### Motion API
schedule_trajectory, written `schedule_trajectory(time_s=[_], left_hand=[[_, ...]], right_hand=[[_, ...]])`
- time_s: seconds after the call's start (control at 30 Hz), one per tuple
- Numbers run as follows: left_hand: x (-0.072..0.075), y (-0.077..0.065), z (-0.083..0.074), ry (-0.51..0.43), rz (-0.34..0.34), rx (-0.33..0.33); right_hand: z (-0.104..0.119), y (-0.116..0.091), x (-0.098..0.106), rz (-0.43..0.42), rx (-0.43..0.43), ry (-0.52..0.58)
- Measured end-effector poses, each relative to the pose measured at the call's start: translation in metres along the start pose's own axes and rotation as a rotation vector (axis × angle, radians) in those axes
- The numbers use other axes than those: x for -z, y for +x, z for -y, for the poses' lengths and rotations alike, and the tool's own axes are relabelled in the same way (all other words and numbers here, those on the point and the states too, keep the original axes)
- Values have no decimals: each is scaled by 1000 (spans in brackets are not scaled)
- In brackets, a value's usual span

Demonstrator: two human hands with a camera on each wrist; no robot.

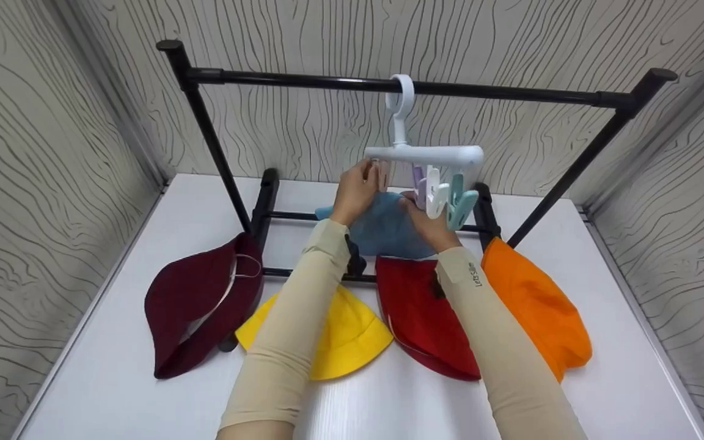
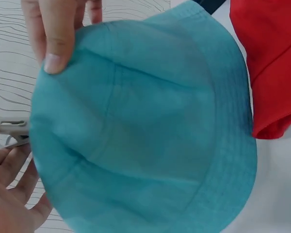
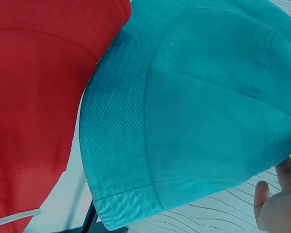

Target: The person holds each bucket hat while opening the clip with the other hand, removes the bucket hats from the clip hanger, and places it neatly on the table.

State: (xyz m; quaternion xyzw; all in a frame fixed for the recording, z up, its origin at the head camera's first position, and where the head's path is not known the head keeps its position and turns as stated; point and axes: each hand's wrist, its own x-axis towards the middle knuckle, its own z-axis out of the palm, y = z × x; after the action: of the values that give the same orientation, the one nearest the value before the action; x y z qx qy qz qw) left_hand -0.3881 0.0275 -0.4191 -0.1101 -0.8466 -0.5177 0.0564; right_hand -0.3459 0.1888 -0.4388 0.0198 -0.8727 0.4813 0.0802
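Note:
A light blue bucket hat hangs under a white clip hanger, crown up and brim down. My left hand pinches a pale pink clothespin at the hanger's left end. In the left wrist view that clothespin meets the edge of the hat's crown. My right hand grips the crown on its right side, thumb in front; its other fingers are partly hidden behind the fabric. Purple, white and green clothespins dangle from the hanger beside the right hand.
The hanger hooks over a black rack's top bar. On the white table lie a maroon hat, a yellow hat, a red hat and an orange hat. Patterned panels stand around the table.

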Motion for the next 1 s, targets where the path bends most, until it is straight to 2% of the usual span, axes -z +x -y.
schedule_trajectory(time_s=[0.1,0.2,0.3,0.43,0.53,0.7,0.77,0.8,0.83,0.87,0.97,1.0], left_hand=[[0,1,1,2,-10,2],[1,1,2,-16,-3,-9],[2,-1,3,-45,17,-17],[2,-6,7,-58,32,-5],[2,-9,11,-46,36,1],[3,-12,17,-36,36,16],[3,-14,18,-37,37,29],[4,-15,19,-35,37,30],[4,-16,20,-33,38,29],[4,-17,20,-30,39,28],[4,-20,23,-15,39,12],[4,-21,24,-10,37,8]], right_hand=[[3,-4,3,-4,-17,7],[8,-9,7,-74,12,22],[13,-13,13,-105,57,44],[8,-10,19,-80,146,-74],[0,-5,21,-95,202,-163],[-5,-6,27,-82,166,-106],[-9,-7,30,-82,165,-46],[-12,-7,31,-91,184,-54],[-26,-1,30,-101,222,-24],[-29,-1,31,-104,212,-25],[-33,1,32,-116,208,-2],[-31,2,31,-135,230,3]])
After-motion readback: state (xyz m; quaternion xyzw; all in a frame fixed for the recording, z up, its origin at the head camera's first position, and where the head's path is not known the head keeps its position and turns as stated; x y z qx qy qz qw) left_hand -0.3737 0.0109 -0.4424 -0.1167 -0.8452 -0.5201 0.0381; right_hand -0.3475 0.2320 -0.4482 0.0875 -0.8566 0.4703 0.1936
